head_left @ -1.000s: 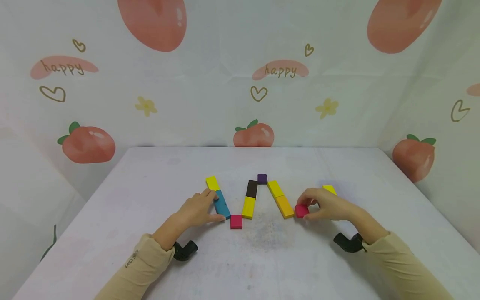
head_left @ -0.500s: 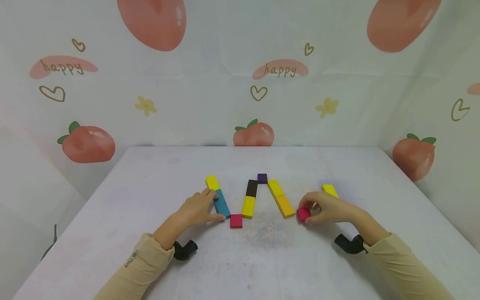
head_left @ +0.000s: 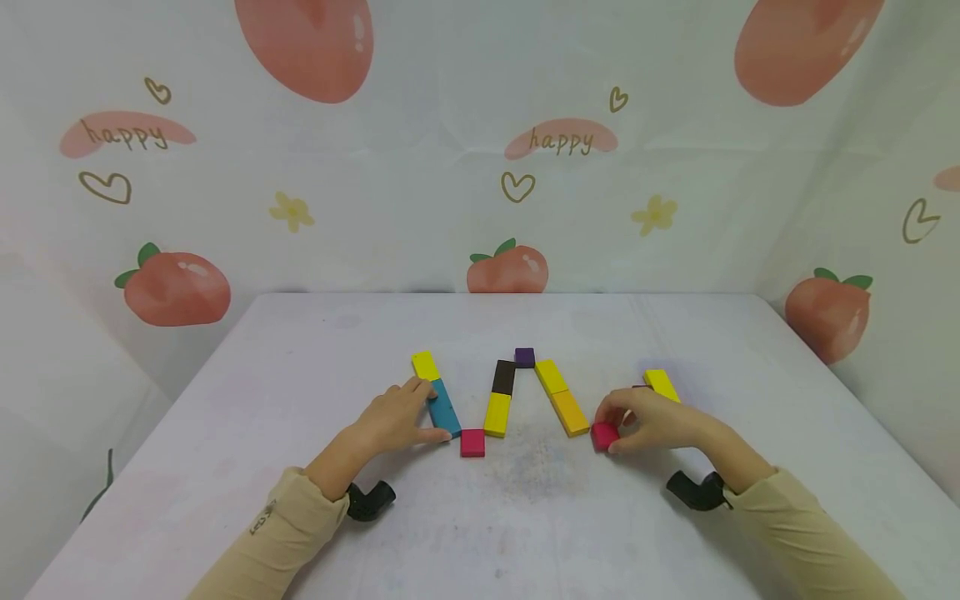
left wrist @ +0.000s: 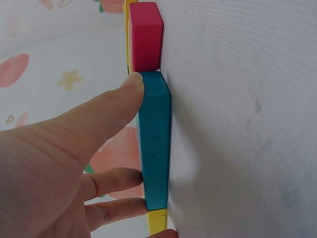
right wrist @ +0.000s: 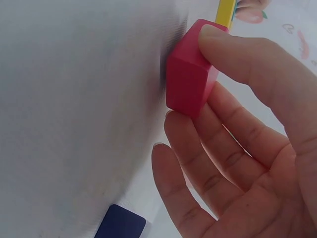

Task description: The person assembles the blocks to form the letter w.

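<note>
My right hand (head_left: pixel 652 419) pinches a red square block (head_left: pixel 604 437) between thumb and fingers, low over the table near the lower end of an orange block (head_left: pixel 570 413). In the right wrist view the red block (right wrist: pixel 190 74) looks slightly tilted, thumb on one edge and fingertips under the other. My left hand (head_left: pixel 393 417) rests with extended thumb and fingers on a long blue block (head_left: pixel 444 410). The left wrist view has the thumb at one end of that blue block (left wrist: pixel 156 144), beside another red block (left wrist: pixel 147 37).
A zigzag of flat blocks includes yellow (head_left: pixel 424 365), red (head_left: pixel 472 443), yellow (head_left: pixel 497 414), black (head_left: pixel 504 377), purple (head_left: pixel 524 357) and yellow (head_left: pixel 551 377) ones. Behind my right hand lie a yellow block (head_left: pixel 662 384) and a partly hidden dark block (head_left: pixel 641 387). A printed cloth (head_left: pixel 420 183) hangs behind.
The right hand and its red block shift slightly right and toward me, then back left, ending a little nearer me than at first. My left hand stays in place.
</note>
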{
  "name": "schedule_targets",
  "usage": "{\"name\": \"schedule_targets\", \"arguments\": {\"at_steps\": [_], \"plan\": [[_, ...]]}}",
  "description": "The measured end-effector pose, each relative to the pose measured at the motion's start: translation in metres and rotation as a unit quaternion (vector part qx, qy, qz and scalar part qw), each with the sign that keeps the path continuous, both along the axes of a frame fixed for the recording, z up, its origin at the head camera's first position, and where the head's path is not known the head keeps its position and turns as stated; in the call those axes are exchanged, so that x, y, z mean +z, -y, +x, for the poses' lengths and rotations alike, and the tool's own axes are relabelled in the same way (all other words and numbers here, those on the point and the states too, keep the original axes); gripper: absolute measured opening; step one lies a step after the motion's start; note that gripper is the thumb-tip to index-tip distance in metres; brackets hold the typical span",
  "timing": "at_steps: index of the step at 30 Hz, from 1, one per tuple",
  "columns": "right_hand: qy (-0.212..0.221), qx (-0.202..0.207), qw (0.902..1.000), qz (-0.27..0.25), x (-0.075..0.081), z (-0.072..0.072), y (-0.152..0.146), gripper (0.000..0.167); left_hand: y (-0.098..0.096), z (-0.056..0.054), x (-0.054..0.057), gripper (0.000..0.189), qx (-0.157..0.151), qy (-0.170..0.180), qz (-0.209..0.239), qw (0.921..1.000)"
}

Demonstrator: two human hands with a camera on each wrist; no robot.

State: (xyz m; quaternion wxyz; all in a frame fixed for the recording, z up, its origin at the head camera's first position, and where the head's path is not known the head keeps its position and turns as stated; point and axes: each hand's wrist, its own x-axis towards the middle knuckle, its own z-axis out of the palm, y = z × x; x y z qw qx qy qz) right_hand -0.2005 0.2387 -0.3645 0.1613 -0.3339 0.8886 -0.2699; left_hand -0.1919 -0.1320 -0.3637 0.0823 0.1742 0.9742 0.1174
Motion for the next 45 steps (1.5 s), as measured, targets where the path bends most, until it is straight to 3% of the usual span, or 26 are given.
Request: {"name": "schedule_targets", "arguments": {"at_steps": [37,45], "plan": [[0.021,-0.005,0.9998,0.003,-0.0016,0.0016,0.0017,0.028,0.0003,-0.0013,-0.0017,0.063,-0.002,-0.001,-0.002,1.0000],[0.003,-0.006,0.9999,0.013,0.0002,0.0000,0.0005,0.032,0.0011,-0.0017,-0.0025,0.062,-0.003,-0.003,0.002,1.0000]]}}
